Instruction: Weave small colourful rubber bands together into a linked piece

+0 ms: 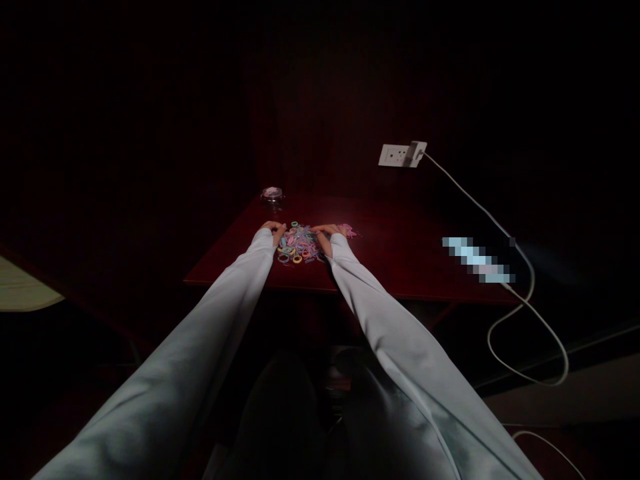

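Observation:
A pile of small colourful hair ties lies near the front edge of the dark red table. My left hand rests at the pile's left side, fingers curved and thumb a little apart, touching its edge. On the opposite side, my right hand has its fingers stretched over the pile and its thumb apart. I see nothing held in either hand, though the fingertips are small and partly hidden. Just beyond my right hand sits a smaller heap of pink hair ties.
A clear round jar with pinkish contents stands at the back left. A white wall socket holds a charger, whose cable runs down to a blurred-out device at the table's right. A pale surface shows far left.

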### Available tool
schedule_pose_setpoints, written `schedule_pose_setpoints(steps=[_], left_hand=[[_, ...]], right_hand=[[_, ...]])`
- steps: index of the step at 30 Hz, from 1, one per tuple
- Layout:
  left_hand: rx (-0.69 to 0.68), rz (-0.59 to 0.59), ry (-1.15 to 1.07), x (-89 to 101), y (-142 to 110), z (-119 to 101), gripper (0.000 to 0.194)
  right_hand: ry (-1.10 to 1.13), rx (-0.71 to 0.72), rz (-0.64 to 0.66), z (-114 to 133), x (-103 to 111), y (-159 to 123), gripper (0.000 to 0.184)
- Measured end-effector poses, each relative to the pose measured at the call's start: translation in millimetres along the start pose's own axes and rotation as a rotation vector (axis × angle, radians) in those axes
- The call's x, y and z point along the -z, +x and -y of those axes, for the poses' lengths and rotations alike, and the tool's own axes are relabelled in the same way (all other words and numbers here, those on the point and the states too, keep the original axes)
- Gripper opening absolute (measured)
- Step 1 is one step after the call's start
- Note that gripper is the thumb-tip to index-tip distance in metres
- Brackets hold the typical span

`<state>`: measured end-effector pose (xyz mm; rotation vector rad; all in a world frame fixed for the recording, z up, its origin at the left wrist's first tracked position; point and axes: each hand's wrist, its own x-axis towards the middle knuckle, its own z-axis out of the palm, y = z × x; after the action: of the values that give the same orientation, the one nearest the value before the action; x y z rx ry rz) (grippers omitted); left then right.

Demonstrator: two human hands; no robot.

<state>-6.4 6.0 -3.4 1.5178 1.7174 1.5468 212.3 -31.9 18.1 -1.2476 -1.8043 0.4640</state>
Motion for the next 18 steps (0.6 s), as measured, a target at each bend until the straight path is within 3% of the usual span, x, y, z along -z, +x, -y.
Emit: schedule_pose_setpoints(steps=[11,18], left_hand=[[0.013,0.027,-0.087,1.5,-7.1,-16.3,0.030],[-0.032,0.061,-0.181,-13.0,-10.7,-24.2,0.031]], right_hand=[[-0.066,0.018,0.059,2.5,-3.0,2.1,0.026],[-0.081,0.099,0.053,2.2,-14.5,1.3,0.020]])
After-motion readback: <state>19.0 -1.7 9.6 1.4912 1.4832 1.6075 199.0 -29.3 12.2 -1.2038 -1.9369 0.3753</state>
